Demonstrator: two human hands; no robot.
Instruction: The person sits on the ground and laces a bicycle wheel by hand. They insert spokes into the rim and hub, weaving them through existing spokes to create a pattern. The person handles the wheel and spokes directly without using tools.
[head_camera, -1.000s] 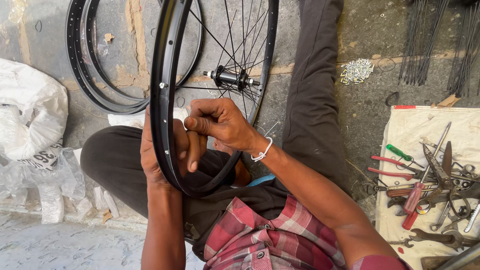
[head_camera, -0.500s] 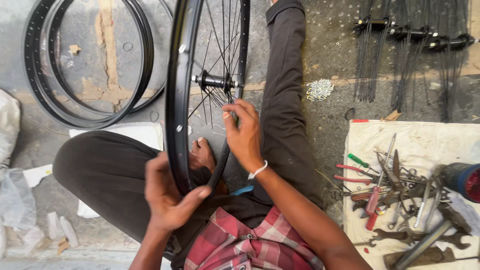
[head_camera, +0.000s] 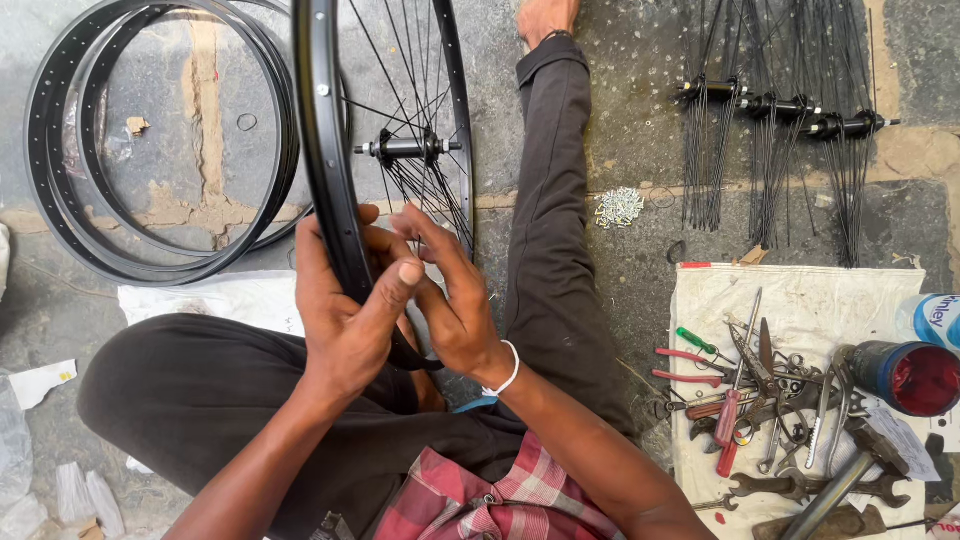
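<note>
Currently the bicycle wheel (head_camera: 330, 150) stands upright between the seated person's legs, its black rim rising from the lap so that both hands reach the near section without leaning. The left hand (head_camera: 345, 320) wraps the rim from the outer side, thumb raised against the rim wall, fingers curled behind it; this steadies the wheel. The right hand (head_camera: 455, 300) lies on the inner, spoke side, its fingers pressed together near the rim bed; whether they pinch a nipple or spoke end cannot be told. The hub (head_camera: 405, 148) sits well above the hands, spokes fanning from it. Two bare rims (head_camera: 60, 200) lie flat on the concrete at left. Loose nipples (head_camera: 618, 206) lie in a pile beside the right leg. Spoked hubs (head_camera: 770, 105) and a tool cloth (head_camera: 800, 290) lie within right-hand reach.
</note>
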